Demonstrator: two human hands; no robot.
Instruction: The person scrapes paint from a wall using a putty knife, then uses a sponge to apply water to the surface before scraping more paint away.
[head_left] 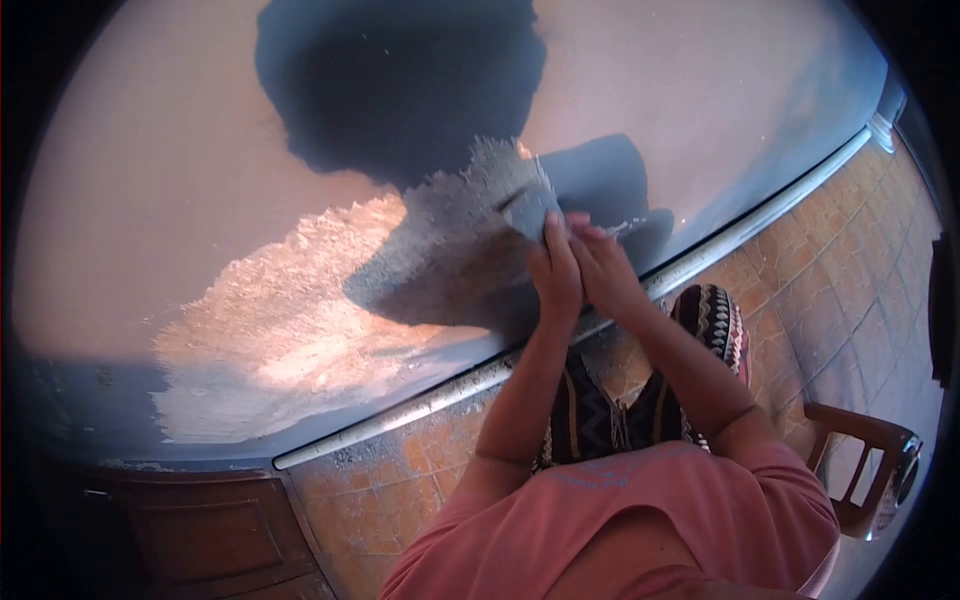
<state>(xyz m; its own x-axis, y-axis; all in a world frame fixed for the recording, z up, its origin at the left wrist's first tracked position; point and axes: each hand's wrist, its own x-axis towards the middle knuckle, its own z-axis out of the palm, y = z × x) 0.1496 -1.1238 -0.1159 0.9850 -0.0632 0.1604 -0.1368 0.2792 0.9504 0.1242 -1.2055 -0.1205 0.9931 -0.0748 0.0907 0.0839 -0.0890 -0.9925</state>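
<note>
Pink fabric shirt (480,540) is showing blurred blue print (600,477), unreadable; bare forearms (525,400) are pointing forward, left hand (557,278) and right hand (608,275) meeting, their fingers (553,230) grasping a flat grey scraper (530,212); it is being held at a rough-patched pale wall (180,200).

orange tile flr (820,265), wdn chair (860,424), wht baseboard (760,217)

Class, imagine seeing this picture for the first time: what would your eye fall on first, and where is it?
Probably the big dark shadow at the top of the pale wall. Next comes the rough, bare patch below it, glowing where sunlight strikes its left part. Right of centre, a flat grey blade lies at that patch, with the left hand and right hand close together.
</note>
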